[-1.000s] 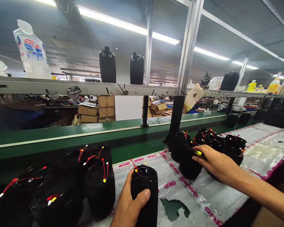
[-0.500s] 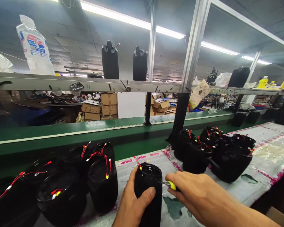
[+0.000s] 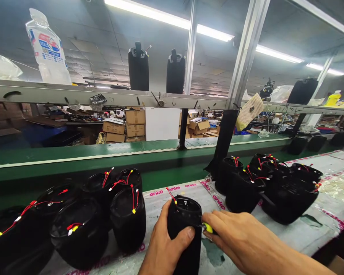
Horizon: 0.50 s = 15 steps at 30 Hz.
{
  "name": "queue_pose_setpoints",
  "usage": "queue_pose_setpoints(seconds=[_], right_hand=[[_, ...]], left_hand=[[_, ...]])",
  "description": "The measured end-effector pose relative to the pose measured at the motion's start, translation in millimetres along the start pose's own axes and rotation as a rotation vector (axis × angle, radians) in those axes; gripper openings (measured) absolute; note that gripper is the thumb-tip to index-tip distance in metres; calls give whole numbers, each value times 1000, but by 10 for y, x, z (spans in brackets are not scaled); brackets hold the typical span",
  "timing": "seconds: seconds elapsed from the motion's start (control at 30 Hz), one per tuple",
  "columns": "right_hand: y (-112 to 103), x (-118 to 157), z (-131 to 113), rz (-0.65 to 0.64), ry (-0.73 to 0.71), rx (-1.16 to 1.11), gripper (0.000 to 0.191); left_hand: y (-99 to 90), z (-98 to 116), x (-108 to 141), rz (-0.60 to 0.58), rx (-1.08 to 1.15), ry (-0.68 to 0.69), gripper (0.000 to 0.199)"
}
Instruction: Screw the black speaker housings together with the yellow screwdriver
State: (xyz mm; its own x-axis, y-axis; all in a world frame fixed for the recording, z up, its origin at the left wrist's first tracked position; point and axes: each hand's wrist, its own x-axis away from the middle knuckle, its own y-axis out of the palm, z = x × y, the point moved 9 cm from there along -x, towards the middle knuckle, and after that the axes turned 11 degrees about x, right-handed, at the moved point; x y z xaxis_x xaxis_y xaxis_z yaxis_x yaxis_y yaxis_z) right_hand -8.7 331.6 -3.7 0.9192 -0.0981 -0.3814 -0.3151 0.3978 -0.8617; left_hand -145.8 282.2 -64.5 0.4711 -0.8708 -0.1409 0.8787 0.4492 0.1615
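Note:
A black fabric-covered cylinder (image 3: 186, 244) stands upright near the front of the table, its open rim facing up with a red wire at the left side. My left hand (image 3: 167, 246) is wrapped round it from the left, thumb across the front. My right hand (image 3: 237, 233) grips a small yellow-handled tool (image 3: 208, 228) just right of the cylinder, below its rim. The tool's tip meets the cylinder's right side, but its exact shape is too small to make out.
Several black cylinders with red wires stand at the left (image 3: 128, 221) and right (image 3: 243, 191). Behind them runs a green conveyor (image 3: 160, 173). A metal shelf (image 3: 117, 93) above holds a bottle (image 3: 48, 49) and two black cylinders (image 3: 138, 72).
The whole view has shifted, so most things appear further right. My right hand and the yellow-handled tool sit slightly closer to the held cylinder.

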Motion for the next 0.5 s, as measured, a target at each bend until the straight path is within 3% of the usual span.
queue_pose_setpoints(seconds=[0.23, 0.5], right_hand=[[50, 5, -2, -92, -12, 58, 18], [54, 105, -33, -7, -28, 139, 23]], left_hand=[[28, 15, 6, -10, -2, 8, 70], [-52, -176, 50, 108, -41, -40, 92]])
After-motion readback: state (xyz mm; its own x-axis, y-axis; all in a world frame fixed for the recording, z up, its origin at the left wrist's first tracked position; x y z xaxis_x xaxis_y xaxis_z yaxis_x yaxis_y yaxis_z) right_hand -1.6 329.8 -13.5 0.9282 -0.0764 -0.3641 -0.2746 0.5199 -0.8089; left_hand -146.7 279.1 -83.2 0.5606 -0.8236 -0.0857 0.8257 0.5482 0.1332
